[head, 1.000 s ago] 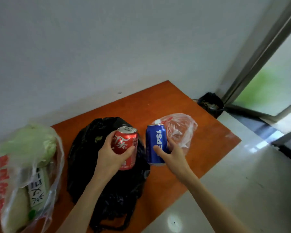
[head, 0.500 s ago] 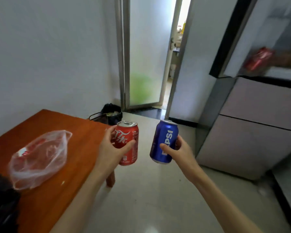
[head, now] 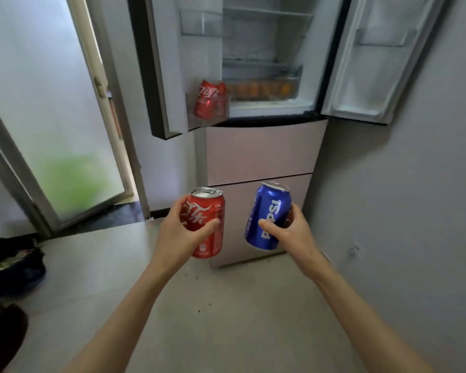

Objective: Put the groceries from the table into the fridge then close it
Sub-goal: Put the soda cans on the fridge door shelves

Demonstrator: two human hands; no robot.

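Note:
My left hand (head: 178, 232) grips a red cola can (head: 209, 211) upright at mid-frame. Beside it, my right hand (head: 296, 232) holds a blue Pepsi can (head: 268, 214), tilted slightly left. Both cans hang in front of the fridge (head: 258, 154), whose two upper doors stand wide open. The left door's lower bin (head: 218, 114) holds red cola cans (head: 207, 99). A clear drawer (head: 264, 88) inside carries orange items. The upper shelves look bare. The table is out of view.
A frosted glass door (head: 65, 146) in a metal frame stands at the left. A black bag (head: 14, 262) lies on the floor at the far left. A grey wall (head: 404, 211) runs along the right. Pale tiled floor (head: 226, 313) stretches below my arms.
The view has swung right from the table to face the open fridge. Both hands carried their cans along, still held side by side.

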